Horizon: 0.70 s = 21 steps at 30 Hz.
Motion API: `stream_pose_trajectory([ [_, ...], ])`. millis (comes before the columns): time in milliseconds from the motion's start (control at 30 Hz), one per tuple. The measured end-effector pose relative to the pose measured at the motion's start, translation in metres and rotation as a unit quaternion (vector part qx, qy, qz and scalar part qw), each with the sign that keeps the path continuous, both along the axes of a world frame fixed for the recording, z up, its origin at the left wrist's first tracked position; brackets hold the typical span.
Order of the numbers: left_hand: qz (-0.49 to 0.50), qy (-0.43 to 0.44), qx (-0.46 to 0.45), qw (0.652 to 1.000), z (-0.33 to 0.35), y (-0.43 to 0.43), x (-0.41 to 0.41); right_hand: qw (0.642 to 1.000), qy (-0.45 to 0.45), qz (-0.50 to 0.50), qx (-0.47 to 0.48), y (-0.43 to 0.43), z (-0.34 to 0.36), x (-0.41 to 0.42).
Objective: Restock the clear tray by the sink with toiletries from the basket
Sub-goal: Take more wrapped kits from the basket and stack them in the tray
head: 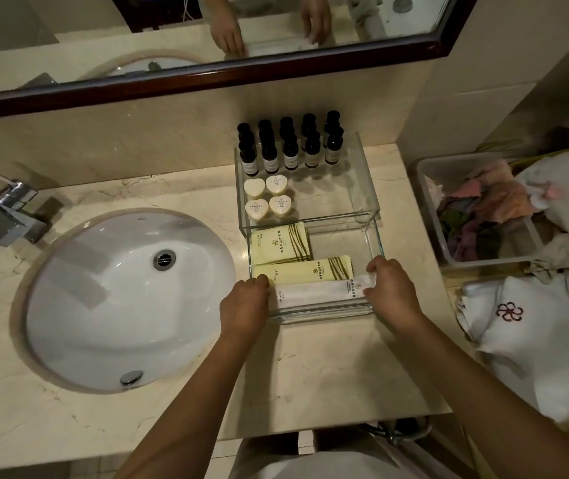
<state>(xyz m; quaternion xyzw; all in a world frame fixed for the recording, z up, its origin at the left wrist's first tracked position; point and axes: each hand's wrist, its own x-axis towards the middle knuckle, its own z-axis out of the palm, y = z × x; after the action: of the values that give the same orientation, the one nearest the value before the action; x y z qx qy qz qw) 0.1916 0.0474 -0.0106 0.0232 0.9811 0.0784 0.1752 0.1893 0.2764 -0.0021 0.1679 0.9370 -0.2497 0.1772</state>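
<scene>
From my head camera I look down at the clear tray [367, 188] on the table [328, 375], just right of the sink [103, 305]. At the back of the tray stand two rows of small dark bottles [290, 146]. In front of them sit four little heart soaps [268, 199]. The room to the right of the soaps is bare. Nearer to me lies a stack of yellow packets [281, 243], then one long yellow packet [305, 269], then a long white packet [314, 291] by the near wall of the tray.

My left hand [243, 305] is curled at the left end of the white packet, fingers bent down at the tray's near left corner. My right hand [392, 288] pinches the right end of the white packet between thumb and fingers. So both hands grip the same packet, one at each end.

Right of the tray, well apart, is a plastic basket [430, 202] full of crumpled cloths [490, 209]. A white towel [532, 333] with a red flower mark lies near the table's right edge.

The tap [10, 209] sits left of the sink. The mirror [207, 74] hangs above the back wall. The table in front of the tray, up to its near edge, is open.
</scene>
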Motion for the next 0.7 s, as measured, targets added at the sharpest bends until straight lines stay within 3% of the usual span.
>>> stream_pose_trajectory([
  [333,-0.044,0.006,-0.026,0.999,0.003,0.004,0.000,0.988,0.037,0.123,0.090,-0.006,-0.015,0.012],
  [700,-0.114,-0.013,-0.029,0.993,0.000,0.008,-0.007,0.991,0.025,0.123,0.055,-0.002,-0.021,0.002],
])
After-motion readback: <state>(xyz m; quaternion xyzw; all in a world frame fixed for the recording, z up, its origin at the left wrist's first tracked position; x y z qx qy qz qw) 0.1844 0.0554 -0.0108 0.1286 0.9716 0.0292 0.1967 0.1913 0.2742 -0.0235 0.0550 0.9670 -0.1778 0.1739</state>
